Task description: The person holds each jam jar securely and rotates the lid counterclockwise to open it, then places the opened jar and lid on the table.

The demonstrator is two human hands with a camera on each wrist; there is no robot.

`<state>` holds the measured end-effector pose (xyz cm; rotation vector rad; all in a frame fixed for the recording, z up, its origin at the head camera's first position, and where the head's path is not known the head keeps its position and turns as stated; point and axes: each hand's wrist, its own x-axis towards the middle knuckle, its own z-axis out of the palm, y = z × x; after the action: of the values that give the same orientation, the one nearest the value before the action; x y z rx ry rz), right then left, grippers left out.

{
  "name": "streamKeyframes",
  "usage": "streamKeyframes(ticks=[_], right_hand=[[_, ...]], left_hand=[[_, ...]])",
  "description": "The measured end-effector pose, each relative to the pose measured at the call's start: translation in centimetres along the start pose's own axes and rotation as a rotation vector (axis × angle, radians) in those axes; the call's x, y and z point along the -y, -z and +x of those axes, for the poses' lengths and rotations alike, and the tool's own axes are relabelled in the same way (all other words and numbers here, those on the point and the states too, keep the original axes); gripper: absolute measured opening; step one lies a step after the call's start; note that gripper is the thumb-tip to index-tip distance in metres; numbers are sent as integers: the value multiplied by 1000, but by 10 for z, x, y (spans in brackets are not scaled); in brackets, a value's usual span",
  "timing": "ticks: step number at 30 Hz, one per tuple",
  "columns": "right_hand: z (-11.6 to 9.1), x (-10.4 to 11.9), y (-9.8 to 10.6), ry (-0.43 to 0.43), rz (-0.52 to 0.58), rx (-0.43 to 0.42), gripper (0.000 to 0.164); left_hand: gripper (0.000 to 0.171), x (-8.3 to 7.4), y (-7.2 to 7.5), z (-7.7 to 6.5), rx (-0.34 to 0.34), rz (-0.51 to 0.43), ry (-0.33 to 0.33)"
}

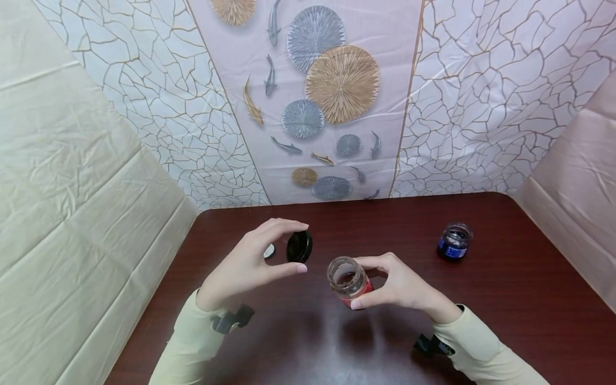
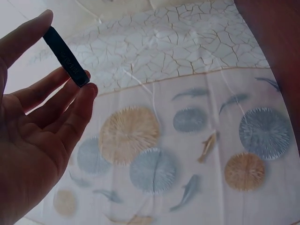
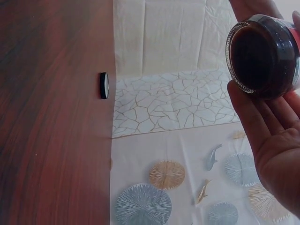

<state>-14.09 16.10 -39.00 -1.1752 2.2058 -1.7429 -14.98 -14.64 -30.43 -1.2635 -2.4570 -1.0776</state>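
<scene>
My left hand (image 1: 250, 259) pinches a black jar lid (image 1: 299, 246) by its edge between thumb and fingers, its hollow inner side toward the head camera. In the left wrist view the lid (image 2: 66, 57) shows edge-on. My right hand (image 1: 401, 286) grips a small glass jar (image 1: 347, 278) with a red label, fingers and thumb around its side. The jar is uncapped and tilted, its mouth toward the head camera, with dark contents inside. Seen from below in the right wrist view, the jar's base (image 3: 255, 58) looks dark. Lid and jar are held apart, above the table.
A second glass jar (image 1: 454, 243) with a blue label and dark contents stands uncapped at the right of the dark red wooden table (image 1: 520, 299). Another lid (image 1: 269, 251), black-edged with a pale top, lies behind my left hand. Patterned cloth (image 1: 332, 160) hangs behind the table.
</scene>
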Motion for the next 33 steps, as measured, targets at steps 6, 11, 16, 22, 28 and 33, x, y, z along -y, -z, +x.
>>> streamKeyframes(ticks=[6, 11, 16, 22, 28, 33], right_hand=[[-1, 0, 1, 6, -23, -14, 55], [-2, -2, 3, -10, -32, -22, 53], [-2, -2, 3, -18, -19, -22, 52], [-3, -1, 5, -18, -18, -29, 52], [-5, 0, 8, -24, -23, -43, 52], [-6, 0, 10, -27, -36, -57, 53]], left_hand=[[57, 8, 4, -6, -38, -26, 55], [57, 16, 6, -10, -65, -70, 90], [59, 24, 8, -14, -119, -140, 118], [56, 33, 12, -19, -190, -155, 183], [56, 42, 17, -25, -252, -171, 241], [53, 50, 19, -29, -316, -203, 249]])
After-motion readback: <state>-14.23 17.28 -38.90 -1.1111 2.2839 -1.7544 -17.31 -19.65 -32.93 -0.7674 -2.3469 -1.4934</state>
